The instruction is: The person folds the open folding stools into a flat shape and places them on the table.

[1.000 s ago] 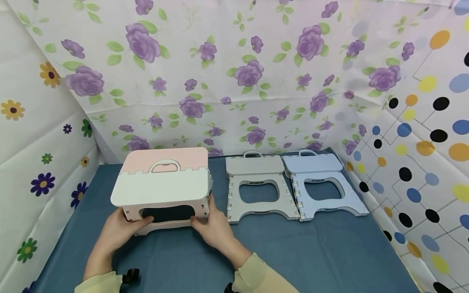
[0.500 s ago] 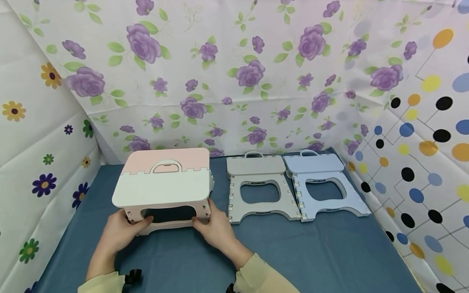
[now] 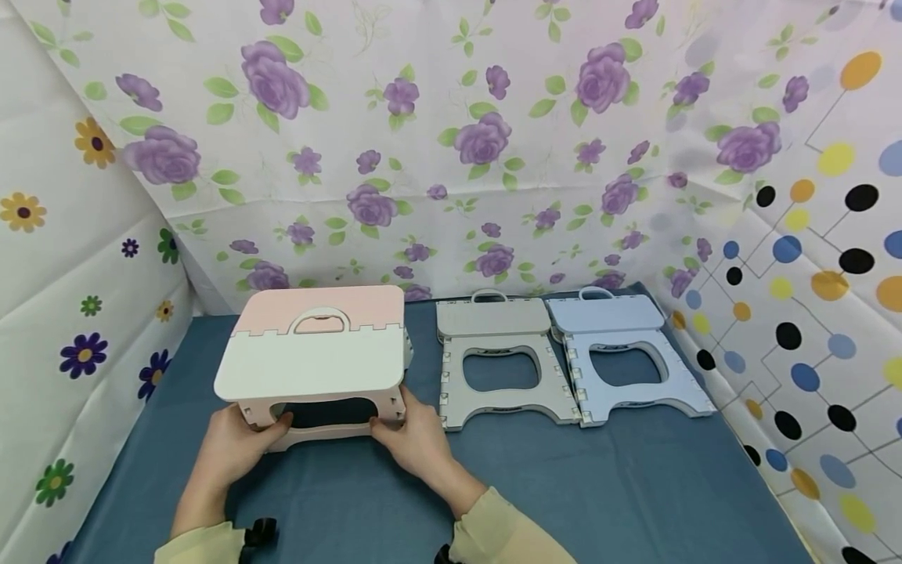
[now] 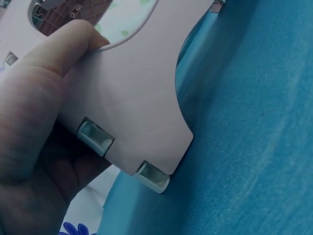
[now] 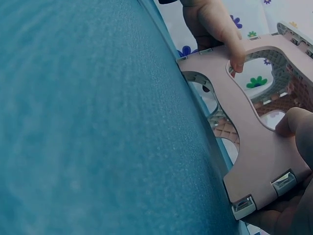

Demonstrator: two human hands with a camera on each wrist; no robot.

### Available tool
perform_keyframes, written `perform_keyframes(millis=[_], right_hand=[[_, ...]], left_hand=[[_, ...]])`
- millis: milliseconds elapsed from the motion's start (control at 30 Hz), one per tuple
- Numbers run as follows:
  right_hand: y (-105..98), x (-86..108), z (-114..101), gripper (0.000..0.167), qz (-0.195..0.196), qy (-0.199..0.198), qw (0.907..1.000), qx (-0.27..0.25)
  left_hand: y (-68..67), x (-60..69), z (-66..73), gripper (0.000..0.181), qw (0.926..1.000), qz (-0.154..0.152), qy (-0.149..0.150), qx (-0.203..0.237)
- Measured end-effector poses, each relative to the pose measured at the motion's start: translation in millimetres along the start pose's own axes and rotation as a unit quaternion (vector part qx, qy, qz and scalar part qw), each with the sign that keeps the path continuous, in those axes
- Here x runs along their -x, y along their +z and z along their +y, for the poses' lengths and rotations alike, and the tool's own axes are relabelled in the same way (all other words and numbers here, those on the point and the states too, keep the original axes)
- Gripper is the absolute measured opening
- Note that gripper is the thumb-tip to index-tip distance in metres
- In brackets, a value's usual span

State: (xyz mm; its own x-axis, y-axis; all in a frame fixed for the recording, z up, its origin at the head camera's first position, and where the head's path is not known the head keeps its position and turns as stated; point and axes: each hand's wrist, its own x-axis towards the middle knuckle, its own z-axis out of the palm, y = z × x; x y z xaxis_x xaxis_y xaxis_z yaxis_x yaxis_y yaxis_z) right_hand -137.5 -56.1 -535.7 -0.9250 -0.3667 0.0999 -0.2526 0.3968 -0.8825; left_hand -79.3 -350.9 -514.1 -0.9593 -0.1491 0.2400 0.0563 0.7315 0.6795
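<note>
A pink and white folding step stool (image 3: 310, 360) stands unfolded at the left of the blue-covered table, its white handle lying on top. My left hand (image 3: 229, 446) grips the stool's near left leg, thumb hooked over the edge of the front opening. On the near right leg, my right hand (image 3: 416, 439) holds on the same way. In the left wrist view the left thumb (image 4: 63, 49) bends into the cutout of the pink panel (image 4: 132, 98). The right wrist view has both hands on the pink panel (image 5: 254, 156); the fingers behind it are partly hidden.
To the right a grey folded stool (image 3: 451, 392) lies flat, with a light blue folded stool (image 3: 585, 392) close against it. Floral cloth (image 3: 423, 157) hangs behind the table (image 3: 528, 493), and a dotted cloth (image 3: 810, 313) hangs along the right side.
Both hands keep their hold on the stool, which stays in place. The right hand's fingers shift slightly lower on the leg; the view drifts a little.
</note>
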Motion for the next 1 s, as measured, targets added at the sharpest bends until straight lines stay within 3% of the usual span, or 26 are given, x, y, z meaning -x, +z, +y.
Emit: perform_keyframes(millis=[367,1000], right_hand=[[-1.7,-0.5,-1.9,0.058,-0.003,0.004,1.0,-0.006],[-2.8,-0.7,-1.8,0.042,-0.002,-0.019,0.9997,-0.013]], left_hand=[[2.6,0.0,-1.5,0.054,0.9998,0.016,0.006,-0.005],[4.1,-0.8,-3.0,0.062,0.9996,0.012,0.02,0.018]])
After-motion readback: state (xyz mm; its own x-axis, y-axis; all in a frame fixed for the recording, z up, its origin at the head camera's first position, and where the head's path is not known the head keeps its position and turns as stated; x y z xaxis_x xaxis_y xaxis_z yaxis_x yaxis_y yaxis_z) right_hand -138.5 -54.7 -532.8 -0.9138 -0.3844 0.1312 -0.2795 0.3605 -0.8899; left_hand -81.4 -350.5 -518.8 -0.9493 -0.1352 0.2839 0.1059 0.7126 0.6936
